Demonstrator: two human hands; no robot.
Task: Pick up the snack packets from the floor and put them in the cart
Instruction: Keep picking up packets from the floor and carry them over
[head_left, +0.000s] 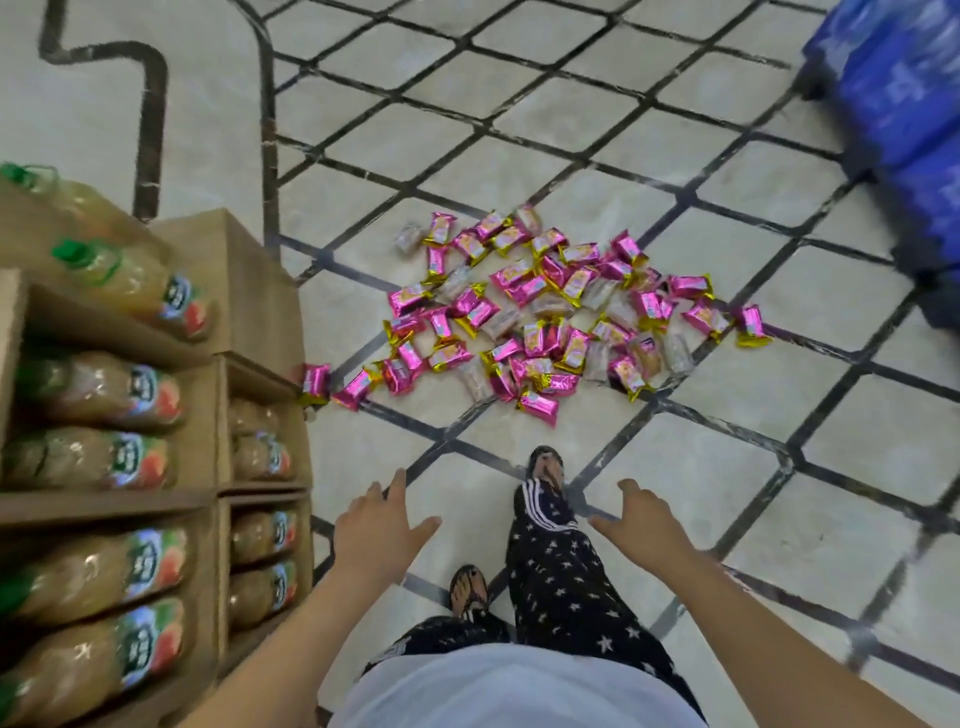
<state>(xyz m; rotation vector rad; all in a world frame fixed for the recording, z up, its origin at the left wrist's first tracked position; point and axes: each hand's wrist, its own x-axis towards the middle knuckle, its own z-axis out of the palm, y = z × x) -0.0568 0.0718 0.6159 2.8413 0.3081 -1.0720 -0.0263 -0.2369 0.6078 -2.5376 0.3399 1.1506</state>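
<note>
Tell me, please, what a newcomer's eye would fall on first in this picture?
The scattered heap of pink and gold snack packets on the tiled floor, mid-frame, stands out first. Stacked cardboard boxes of juice bottles fill the left side. Lower down, the left hand and right hand are held out, both empty.

One cam, head-worn, wide-angle: looks fwd & steeply down over wearer's torso & feet. Low in frame, close to lens: left hand (382, 525) & right hand (644, 519). The snack packets (545, 312) lie mid-frame, farther off on tiled floor (779, 426); boxes of bottles (249, 291) fill left edge.
</note>
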